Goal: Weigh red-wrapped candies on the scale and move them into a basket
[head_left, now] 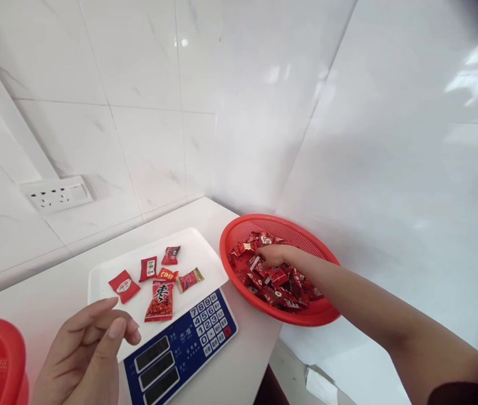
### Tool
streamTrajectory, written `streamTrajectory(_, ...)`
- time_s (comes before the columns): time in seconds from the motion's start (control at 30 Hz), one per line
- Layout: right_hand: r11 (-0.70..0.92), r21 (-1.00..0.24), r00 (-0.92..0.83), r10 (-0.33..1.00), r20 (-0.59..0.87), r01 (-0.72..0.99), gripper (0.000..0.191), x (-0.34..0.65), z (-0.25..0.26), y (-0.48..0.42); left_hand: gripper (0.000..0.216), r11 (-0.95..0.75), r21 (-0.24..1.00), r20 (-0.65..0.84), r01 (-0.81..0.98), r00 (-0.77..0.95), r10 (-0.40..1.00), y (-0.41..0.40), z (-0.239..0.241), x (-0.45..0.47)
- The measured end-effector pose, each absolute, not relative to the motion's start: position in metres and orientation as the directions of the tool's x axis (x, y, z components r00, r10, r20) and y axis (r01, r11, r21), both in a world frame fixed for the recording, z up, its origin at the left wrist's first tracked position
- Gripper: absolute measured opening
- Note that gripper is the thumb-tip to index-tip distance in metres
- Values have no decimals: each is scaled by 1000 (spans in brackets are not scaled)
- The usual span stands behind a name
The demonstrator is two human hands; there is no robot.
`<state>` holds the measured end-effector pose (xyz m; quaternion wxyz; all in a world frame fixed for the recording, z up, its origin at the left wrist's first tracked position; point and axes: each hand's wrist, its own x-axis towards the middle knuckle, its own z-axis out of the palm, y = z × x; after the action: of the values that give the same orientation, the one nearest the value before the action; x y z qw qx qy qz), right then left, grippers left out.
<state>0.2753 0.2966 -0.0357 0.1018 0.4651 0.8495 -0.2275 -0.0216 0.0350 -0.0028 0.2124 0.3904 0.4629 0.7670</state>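
The fingers [90, 312] of the person's left hand [80, 357] are loosely bent, a narrow gap between them and the thumb, near the close edge of a white tray [200, 253]. Just beside that hand stands a red basket [14, 354]. The tray tops a scale with a blue keypad panel [183, 360].

On the tray, nearest the panel, a jujube packet [160, 301] lies with its long axis running away from the person, its large dark character reading upright; it is glossy red with a picture of red fruit. To its right a gold-ended sweet [190, 279] lies crosswise, right end farther off. A small bright red packet [168, 274] is just beyond, a squarish red one [124, 286] sits cornerwise at left, and a white-labelled packet [148, 269] points away. Farthest, a dark red packet [171, 255] slants slightly rightward.

The right hand [276, 255] reaches into a mesh basket [306, 319] of jumbled red packets [285, 287]; its fingertips are hidden, so whether they grip one cannot be told. Behind rises a tiled wall [158, 152].
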Motion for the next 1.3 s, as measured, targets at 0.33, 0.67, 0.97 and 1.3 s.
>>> streamTrajectory(0.33, 445, -328, -535, 800, -273, 833, 24, 269, -32, 311, 23, -456, 889, 390, 43, -592, 705, 32, -2, -17)
streamTrajectory(0.67, 451, -233, -502, 824, -261, 862, 26, 240, -62, 313, 23, -411, 912, 333, 17, -618, 712, 31, 3, -9)
streamTrajectory(0.97, 303, -668, -604, 748, -276, 680, 20, 271, -28, 311, 25, -402, 915, 335, 30, -613, 715, 30, -1, -13)
streamTrajectory(1.3, -3, -900, -552, 789, -270, 436, 28, 287, -10, 289, 25, -379, 925, 323, 37, -603, 730, 33, -3, -13)
